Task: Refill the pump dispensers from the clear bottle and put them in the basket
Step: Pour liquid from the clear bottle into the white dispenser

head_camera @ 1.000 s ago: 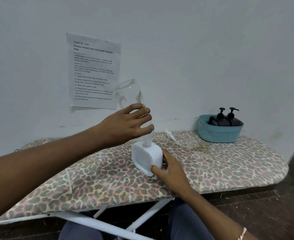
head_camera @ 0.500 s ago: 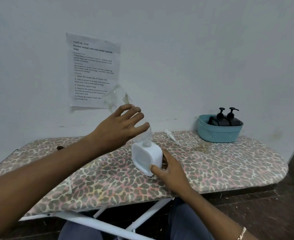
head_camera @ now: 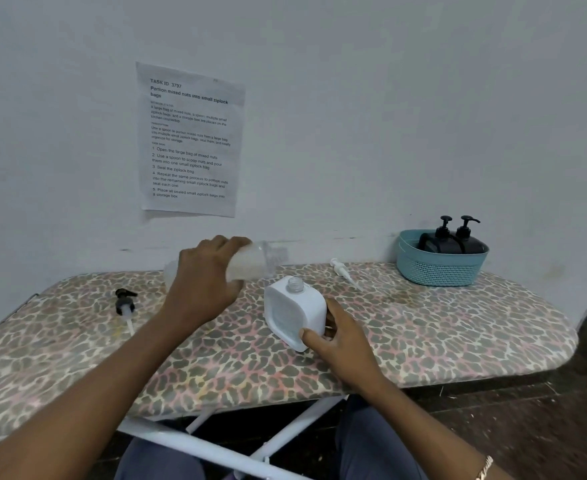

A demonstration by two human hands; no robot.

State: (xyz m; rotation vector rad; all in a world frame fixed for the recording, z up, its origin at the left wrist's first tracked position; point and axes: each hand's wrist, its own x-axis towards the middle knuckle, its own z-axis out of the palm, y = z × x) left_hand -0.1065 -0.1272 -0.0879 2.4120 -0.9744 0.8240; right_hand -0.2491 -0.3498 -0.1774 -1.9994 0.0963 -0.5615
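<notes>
1. Hands busy at centre frame: left hand [head_camera: 202, 285] grips the clear bottle [head_camera: 250, 263], held sideways in the air; right hand [head_camera: 340, 337] clasps the open-necked white dispenser [head_camera: 294, 313] on the ironing board [head_camera: 458, 327].
2. Bottle likely needs setting down upright, dispenser kept steady.
3. Basket [head_camera: 437, 268], at right, holds two black dispensers [head_camera: 458, 239]; white dispenser's fill is hidden.
</notes>
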